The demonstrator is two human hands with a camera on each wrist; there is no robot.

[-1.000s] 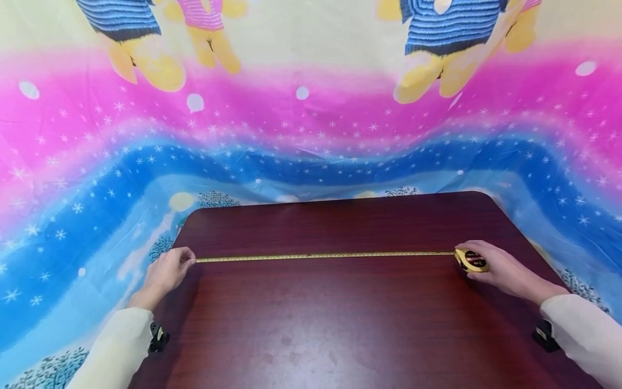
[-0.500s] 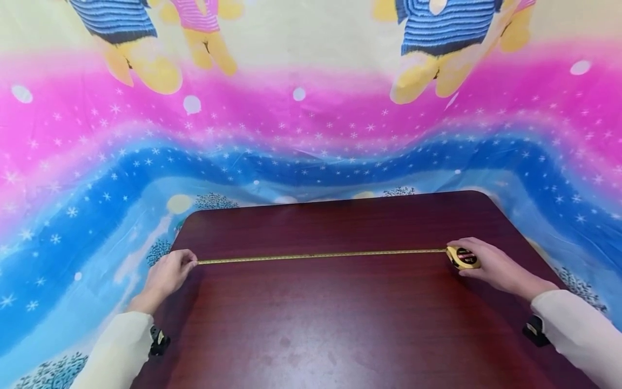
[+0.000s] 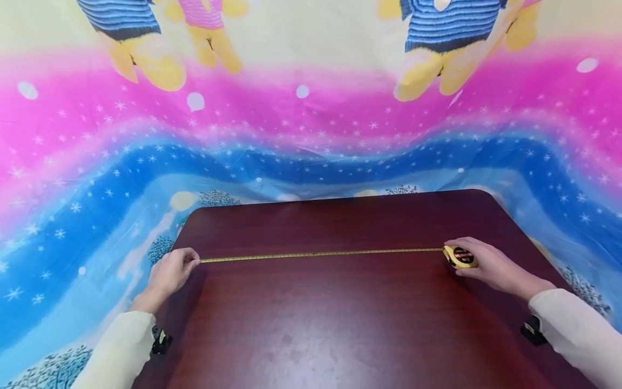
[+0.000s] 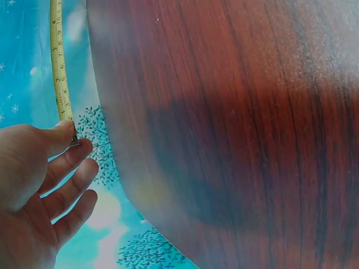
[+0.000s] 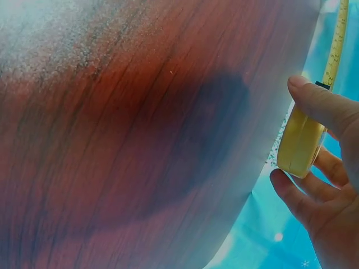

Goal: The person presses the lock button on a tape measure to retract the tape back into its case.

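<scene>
My left hand (image 3: 168, 274) pinches the metal end of a yellow measuring tape blade (image 4: 60, 73) between thumb and index finger, the other fingers loosely bent. The blade (image 3: 316, 254) runs taut and nearly level across the head view to its case. That yellow tape measure case (image 3: 460, 257), with a dark round label, is gripped in my right hand (image 3: 500, 269). In the right wrist view the thumb lies by the mouth of the case (image 5: 300, 143), and fingers support its other end. Both hands are over the far half of the table.
A dark reddish-brown wooden table (image 3: 316, 313) with rounded corners fills the lower middle. Behind and beside it hangs a colourful cloth (image 3: 301, 124) printed with bears, snowflakes and trees. Black straps (image 3: 160, 340) with devices show at both cuffs.
My right hand with the tape measure case has shifted left, so the stretched blade is somewhat shorter. My left hand keeps its pinch and has drifted slightly right.
</scene>
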